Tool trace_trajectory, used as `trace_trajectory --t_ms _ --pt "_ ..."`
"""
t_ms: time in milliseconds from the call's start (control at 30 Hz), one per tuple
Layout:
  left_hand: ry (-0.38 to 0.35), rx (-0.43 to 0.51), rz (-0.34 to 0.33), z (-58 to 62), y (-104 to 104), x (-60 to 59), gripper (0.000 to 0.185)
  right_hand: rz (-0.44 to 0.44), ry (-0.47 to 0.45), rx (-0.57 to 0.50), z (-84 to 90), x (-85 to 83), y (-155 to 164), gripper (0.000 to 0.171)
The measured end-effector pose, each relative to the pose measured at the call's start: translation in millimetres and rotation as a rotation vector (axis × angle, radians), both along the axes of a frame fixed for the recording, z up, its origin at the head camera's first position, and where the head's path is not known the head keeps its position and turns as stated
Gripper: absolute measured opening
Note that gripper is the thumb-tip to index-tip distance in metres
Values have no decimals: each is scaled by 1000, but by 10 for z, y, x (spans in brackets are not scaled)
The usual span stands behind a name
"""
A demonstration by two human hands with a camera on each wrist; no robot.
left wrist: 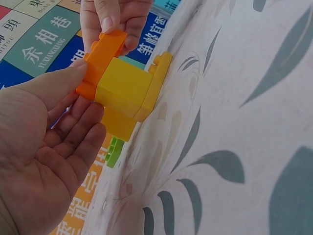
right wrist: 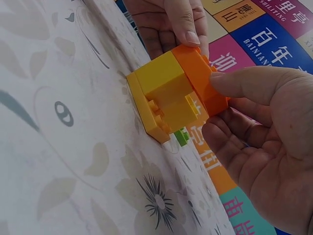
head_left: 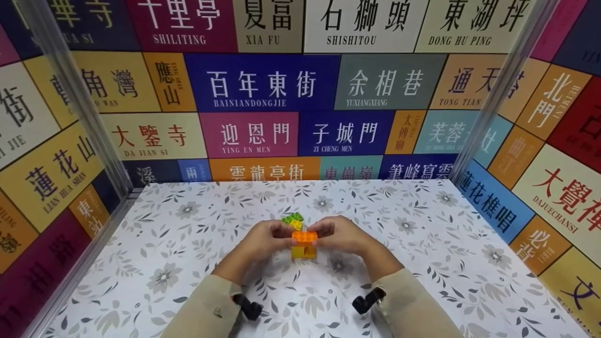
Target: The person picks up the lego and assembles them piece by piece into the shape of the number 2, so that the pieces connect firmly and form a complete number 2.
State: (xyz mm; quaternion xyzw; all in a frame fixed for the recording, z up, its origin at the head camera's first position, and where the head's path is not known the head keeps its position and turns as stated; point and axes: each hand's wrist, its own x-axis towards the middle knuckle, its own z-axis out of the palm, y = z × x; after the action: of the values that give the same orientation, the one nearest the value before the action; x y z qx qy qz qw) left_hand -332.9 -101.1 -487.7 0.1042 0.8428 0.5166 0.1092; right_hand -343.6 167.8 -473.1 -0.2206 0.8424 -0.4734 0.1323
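An orange brick (head_left: pixel 304 237) sits on top of a yellow block (head_left: pixel 304 252), which stands on the flowered table (head_left: pixel 188 263). My left hand (head_left: pixel 281 233) pinches the orange brick's left end and my right hand (head_left: pixel 325 232) pinches its right end. In the left wrist view my left thumb (left wrist: pixel 58 83) presses the orange brick (left wrist: pixel 100 58), with the yellow block (left wrist: pixel 124 90) below it. The right wrist view has my right thumb (right wrist: pixel 244 81) on the orange brick (right wrist: pixel 200 78), above the yellow block (right wrist: pixel 164 93) and its flat yellow base plate (right wrist: pixel 144 115).
A green brick (head_left: pixel 292 218) and a small yellow piece (head_left: pixel 296 225) lie on the table just behind the hands. Walls covered in coloured signs (head_left: pixel 263 84) close in the table at the back and on both sides.
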Motion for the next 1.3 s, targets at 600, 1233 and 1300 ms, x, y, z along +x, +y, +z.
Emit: trace_trajectory --t_ms 600,1233,1300 --pt "16 49 2 -41 -18 -9 28 20 -17 -10 -4 -22 -20 38" --pt "13 30 -13 -7 7 0 29 -222 -84 -53 -137 -257 -36 45" --pt "50 28 -26 -22 -2 2 29 -223 -89 -66 -141 -286 -73 45"
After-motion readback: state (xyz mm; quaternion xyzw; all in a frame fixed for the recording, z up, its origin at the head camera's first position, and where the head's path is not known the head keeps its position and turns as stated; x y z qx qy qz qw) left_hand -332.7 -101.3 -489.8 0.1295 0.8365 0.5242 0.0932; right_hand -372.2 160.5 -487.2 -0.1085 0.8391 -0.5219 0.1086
